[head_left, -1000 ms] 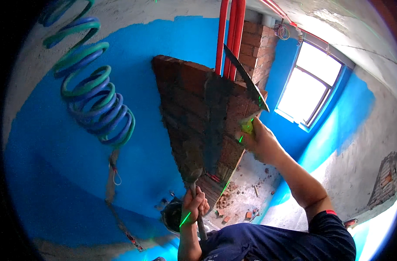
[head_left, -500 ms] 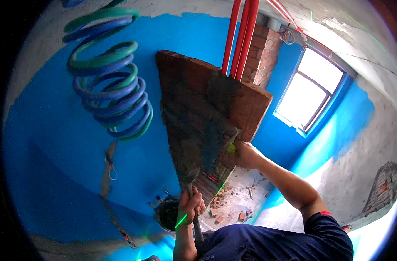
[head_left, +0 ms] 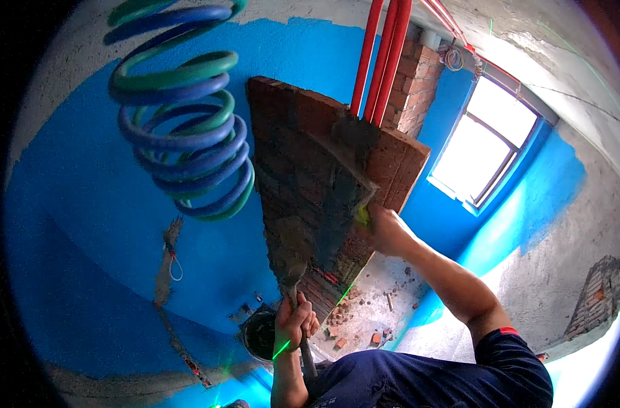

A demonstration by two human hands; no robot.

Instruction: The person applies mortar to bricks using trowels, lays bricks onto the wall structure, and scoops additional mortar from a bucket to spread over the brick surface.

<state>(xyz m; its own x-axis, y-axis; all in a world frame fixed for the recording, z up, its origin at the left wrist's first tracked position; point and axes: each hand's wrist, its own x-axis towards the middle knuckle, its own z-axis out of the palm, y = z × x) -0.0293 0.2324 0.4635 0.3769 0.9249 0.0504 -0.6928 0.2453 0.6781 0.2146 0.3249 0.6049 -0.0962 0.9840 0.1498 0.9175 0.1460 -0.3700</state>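
Observation:
A narrow brick wall section (head_left: 398,166) stands in front of me, with dark wet mortar (head_left: 323,183) over much of its face. My right hand (head_left: 390,232) is closed round the yellow-green handle of a trowel (head_left: 364,215), and its blade lies against the mortar. The blade's outline is hard to make out in the shade. Lower down, my left hand (head_left: 295,318) grips the grey stick-like handle of a tool (head_left: 308,357). That tool's mortar-smeared head (head_left: 293,274) points up near the wall's lower left edge; its exact kind is unclear.
Red pipes (head_left: 378,75) run down into the wall top. A blue-green coiled hose or cord (head_left: 187,143) hangs at upper left, close to the camera. A dark bucket (head_left: 260,334) stands beside my left hand. Brick rubble (head_left: 354,319) lies on the floor. A window (head_left: 487,139) is at right.
My right hand has risen slightly with the trowel along the mortar. My left hand has barely moved. The coil appears farther right and lower in the picture.

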